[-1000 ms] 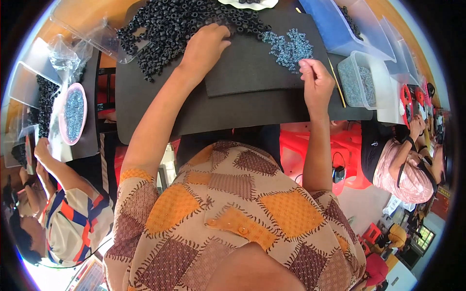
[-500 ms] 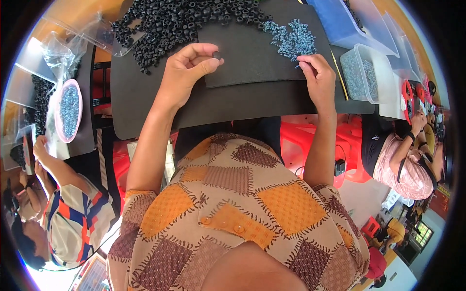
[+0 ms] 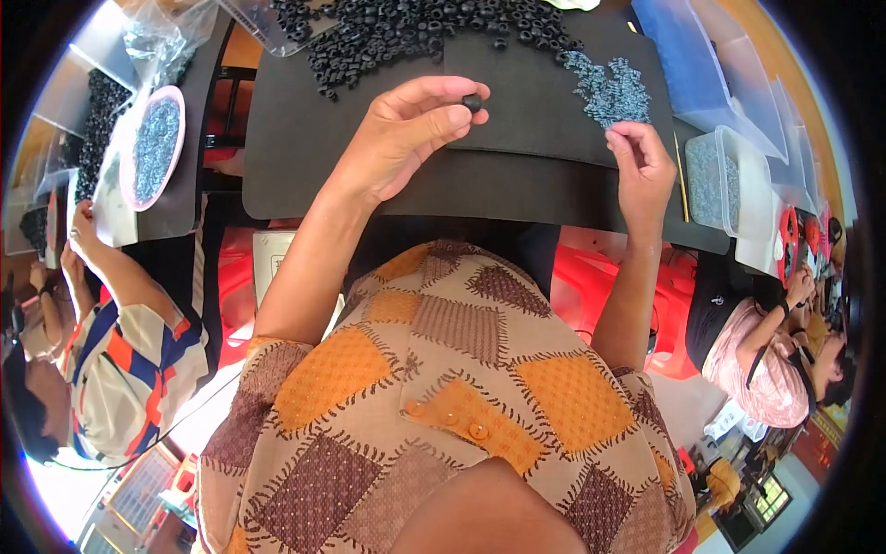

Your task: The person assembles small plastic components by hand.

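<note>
My left hand (image 3: 411, 129) is closed in a pinch around a small round black piece (image 3: 472, 102), held over the left edge of a dark flat mat (image 3: 535, 132). Thumb and fingertips grip it, and part of it is covered. On the right, my right hand (image 3: 643, 166) has thumb and forefinger pressed together at the near edge of a heap of tiny blue-grey pieces (image 3: 609, 90). What sits between those fingertips is too small to tell. Behind the mat lies a large spread of black ring-shaped pieces (image 3: 388, 44).
A clear tub (image 3: 715, 189) of blue-grey pieces stands at the right, beside a thin yellowish stick (image 3: 682, 180) and a large bluish bin (image 3: 688, 65). At left, a co-worker's hand (image 3: 83, 226) is near a pink-rimmed bowl (image 3: 178, 166). Another person (image 3: 757, 360) sits at right.
The whole view has shifted, so the table appears further right. The black piece in my left hand now shows more of its rounded surface. My right hand stays at the blue-grey heap's edge.
</note>
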A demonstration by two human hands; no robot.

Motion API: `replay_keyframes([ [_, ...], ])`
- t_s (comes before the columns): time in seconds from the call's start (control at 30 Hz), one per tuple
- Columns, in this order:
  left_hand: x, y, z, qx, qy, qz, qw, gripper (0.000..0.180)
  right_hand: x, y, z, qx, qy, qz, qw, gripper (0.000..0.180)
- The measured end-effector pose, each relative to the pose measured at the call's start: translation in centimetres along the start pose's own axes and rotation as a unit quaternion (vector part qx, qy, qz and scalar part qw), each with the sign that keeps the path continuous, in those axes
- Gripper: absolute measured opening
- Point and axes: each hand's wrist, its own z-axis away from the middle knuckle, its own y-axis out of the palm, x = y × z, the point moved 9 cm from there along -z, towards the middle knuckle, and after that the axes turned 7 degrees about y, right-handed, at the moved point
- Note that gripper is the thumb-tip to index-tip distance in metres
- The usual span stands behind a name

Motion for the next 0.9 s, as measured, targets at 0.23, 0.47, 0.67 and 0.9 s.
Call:
replay_keyframes([
  [0.23,-1.9,0.2,0.8,-0.020,0.106,-0.181,0.978,0.027,7.5,7.0,0.6,0.139,-0.001,-0.286,0.948,0.010],
  [0.47,-2.7,0.5,1.4,-0.017,0.128,-0.326,0.936,0.021,7.5,11.4,0.8,0.194,0.089,-0.416,0.884,0.010],
  [0.67,-3.1,0.4,1.7,-0.041,0.126,-0.342,0.930,0.028,7.0,11.2,0.3,0.182,0.075,-0.386,0.901,0.009],
  [0.9,-3.2,0.4,1.6,-0.031,0.145,-0.387,0.910,0.026,6.6,12.8,1.3,0.194,0.121,-0.449,0.864,0.009],
])
